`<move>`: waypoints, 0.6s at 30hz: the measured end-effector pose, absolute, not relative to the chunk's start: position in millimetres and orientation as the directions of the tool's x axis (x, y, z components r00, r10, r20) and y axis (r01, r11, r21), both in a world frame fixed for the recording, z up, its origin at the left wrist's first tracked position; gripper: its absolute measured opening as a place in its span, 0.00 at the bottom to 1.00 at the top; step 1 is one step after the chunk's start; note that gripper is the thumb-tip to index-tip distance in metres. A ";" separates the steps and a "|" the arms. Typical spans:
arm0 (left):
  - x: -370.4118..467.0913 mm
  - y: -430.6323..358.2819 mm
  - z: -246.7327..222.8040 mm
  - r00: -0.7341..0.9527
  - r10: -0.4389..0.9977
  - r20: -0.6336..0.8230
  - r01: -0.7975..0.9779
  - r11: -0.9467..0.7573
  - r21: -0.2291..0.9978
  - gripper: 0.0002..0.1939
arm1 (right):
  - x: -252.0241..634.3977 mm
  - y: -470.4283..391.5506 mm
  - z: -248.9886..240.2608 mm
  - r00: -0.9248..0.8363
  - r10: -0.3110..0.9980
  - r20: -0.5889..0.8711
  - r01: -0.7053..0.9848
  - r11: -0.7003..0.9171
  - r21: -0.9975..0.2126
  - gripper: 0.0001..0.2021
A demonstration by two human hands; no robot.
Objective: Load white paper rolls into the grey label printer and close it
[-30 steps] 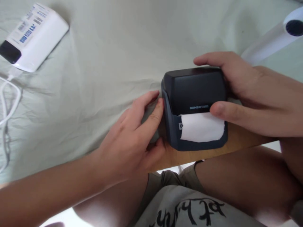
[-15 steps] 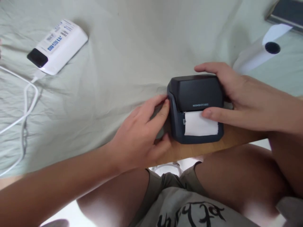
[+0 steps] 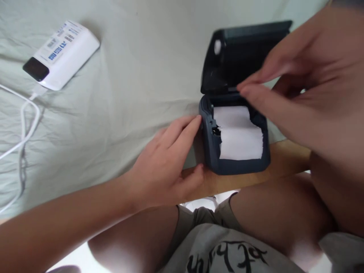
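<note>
A dark label printer (image 3: 241,167) stands near the front edge of the table with its lid (image 3: 247,49) swung up and back. White paper (image 3: 241,142) with uneven, torn-looking edges lies in the printer and hangs over its front lip. My left hand (image 3: 167,163) rests at the printer's left side, index fingertip against the casing and thumb apart, low by the front corner. Over the printer's right half hovers my right hand (image 3: 307,79), thumb and index finger pressed together near the lid's hinge. It covers part of the lid; whatever is between those fingertips, if anything, is hidden.
A white power bank (image 3: 72,53) with a black end and printed label lies at the upper left. Its white cable (image 3: 38,110) loops down the left side. Pale green cloth (image 3: 148,68) covers the table, leaving a wooden edge (image 3: 224,182) in front of my legs.
The printer's lid, closed before, is now up, and the paper inside shows. My right hand has left the printer's right side, risen, and closed into a pinch. My left hand stays almost in place.
</note>
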State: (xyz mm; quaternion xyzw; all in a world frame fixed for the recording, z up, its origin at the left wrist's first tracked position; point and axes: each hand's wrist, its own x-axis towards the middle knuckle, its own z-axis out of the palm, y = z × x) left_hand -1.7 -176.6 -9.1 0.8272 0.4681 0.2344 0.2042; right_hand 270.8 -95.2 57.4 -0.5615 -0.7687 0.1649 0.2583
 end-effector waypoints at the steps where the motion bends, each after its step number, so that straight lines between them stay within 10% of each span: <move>1: -1.7 -177.4 -9.9 0.448 0.873 0.193 0.685 -0.474 0.553 0.43 | 271.5 -90.4 56.4 -0.319 0.930 0.186 0.787 0.369 -0.495 0.13; 11: -3.0 -178.4 -12.0 0.474 0.857 0.201 0.686 -0.503 0.527 0.43 | 281.6 -56.7 57.6 -0.495 0.862 -0.111 0.869 0.491 -0.065 0.18; 18: -0.9 -178.2 -12.6 0.472 0.852 0.227 0.684 -0.517 0.514 0.41 | 275.9 -43.0 61.5 -0.579 0.793 -0.189 0.815 0.571 -0.103 0.14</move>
